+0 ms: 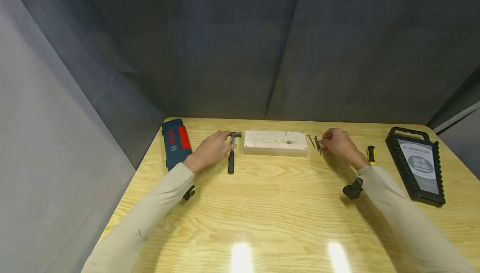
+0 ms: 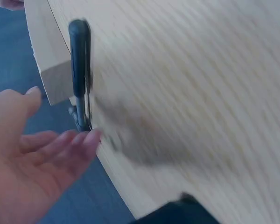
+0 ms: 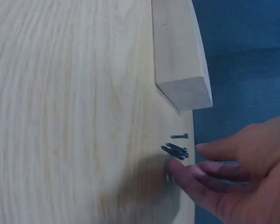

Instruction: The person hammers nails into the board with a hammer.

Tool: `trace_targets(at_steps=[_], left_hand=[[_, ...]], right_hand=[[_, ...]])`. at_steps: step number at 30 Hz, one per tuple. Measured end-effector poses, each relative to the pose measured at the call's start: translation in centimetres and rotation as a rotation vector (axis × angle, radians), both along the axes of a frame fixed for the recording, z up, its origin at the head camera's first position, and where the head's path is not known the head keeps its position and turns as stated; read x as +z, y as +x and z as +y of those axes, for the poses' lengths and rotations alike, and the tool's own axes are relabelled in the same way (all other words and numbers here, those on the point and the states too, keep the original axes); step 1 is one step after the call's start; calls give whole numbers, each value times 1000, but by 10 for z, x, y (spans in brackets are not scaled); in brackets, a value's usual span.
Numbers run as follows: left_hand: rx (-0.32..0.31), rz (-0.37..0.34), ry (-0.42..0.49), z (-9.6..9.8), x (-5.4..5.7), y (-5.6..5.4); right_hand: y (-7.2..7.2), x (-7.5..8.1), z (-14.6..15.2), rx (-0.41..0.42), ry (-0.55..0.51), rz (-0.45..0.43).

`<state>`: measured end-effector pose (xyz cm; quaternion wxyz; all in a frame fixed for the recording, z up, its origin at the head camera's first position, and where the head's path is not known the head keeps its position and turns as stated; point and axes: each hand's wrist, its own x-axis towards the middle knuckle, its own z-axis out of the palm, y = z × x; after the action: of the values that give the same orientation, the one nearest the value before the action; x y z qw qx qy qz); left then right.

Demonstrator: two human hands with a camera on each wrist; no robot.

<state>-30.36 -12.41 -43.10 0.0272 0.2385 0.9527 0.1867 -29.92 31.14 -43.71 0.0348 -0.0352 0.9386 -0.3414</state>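
A small claw hammer with a dark handle lies left of a pale wooden block. My left hand hovers beside it, fingers loosely bent at the head and thumb apart; in the left wrist view the fingertips overlap the hammer near its head. Past the block's right end lie several dark nails, most in a small bunch, with one apart. My right hand reaches over the bunch, thumb and forefinger spread on either side of it in the right wrist view.
A small round spot shows on the block's top. A blue and red Bosch case lies at left. Behind my right wrist is a yellow and black handle; a black tool rack lies at far right. Dark curtains hang behind the table.
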Motion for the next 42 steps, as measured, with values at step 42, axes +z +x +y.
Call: trace_targets(at_steps=[42], left_hand=[[302, -455, 600, -1, -12, -1]], right_hand=[[-6, 26, -36, -47, -556, -25]])
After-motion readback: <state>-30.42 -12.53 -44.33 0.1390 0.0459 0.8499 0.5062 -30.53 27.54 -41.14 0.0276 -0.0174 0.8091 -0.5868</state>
